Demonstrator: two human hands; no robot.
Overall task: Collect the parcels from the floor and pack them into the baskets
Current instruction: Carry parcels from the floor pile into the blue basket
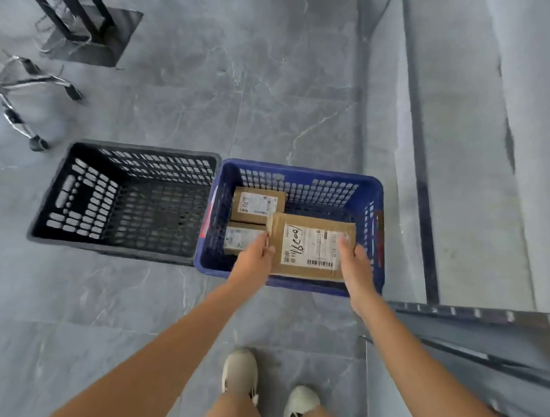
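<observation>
Cardboard and flat, the large parcel (310,246) hangs over the blue basket (373,193), held level by both hands: the left hand (255,258) grips its left edge, the right hand (354,264) its right edge, fingers (342,242) curled onto the label. Two smaller parcels (257,205) already lie along the basket's left side. To finish well, lower it flat into the free right half, keeping its edge off the smaller boxes, and let go only once it rests on the bottom. Beside it, the black basket (78,199) holds nothing.
</observation>
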